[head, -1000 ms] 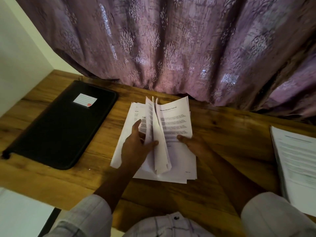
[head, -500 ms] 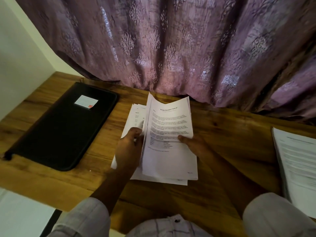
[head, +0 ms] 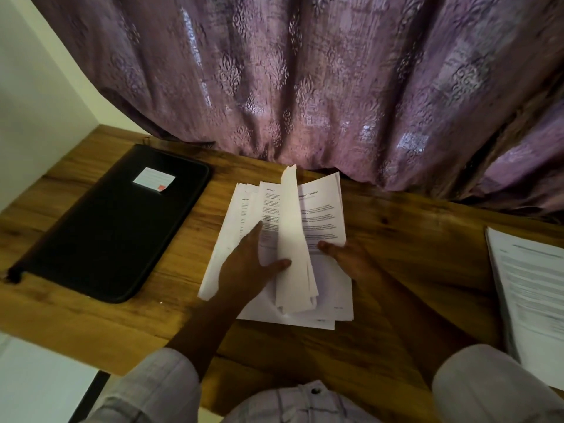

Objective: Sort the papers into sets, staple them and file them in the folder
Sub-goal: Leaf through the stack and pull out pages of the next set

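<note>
Mid-frame, the papers (head: 323, 215) lie lengthwise, tops toward the frame's top; my left grip (head: 250, 267) rests spread on them, my right grip (head: 345, 254) pinches their right edge.

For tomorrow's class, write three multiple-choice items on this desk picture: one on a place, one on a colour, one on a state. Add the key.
1. Where does the folder lie?
A) left of the papers
B) right of them
C) on top of them

2. What colour is the curtain?
A) green
B) purple
C) white

3. The sheets beside the left hand are:
A) raised
B) rolled up
C) torn to pieces

Key:
1 A, it lies at the left end of the table.
2 B, its folds are purple throughout.
3 A, they stand up from the pile.
</note>
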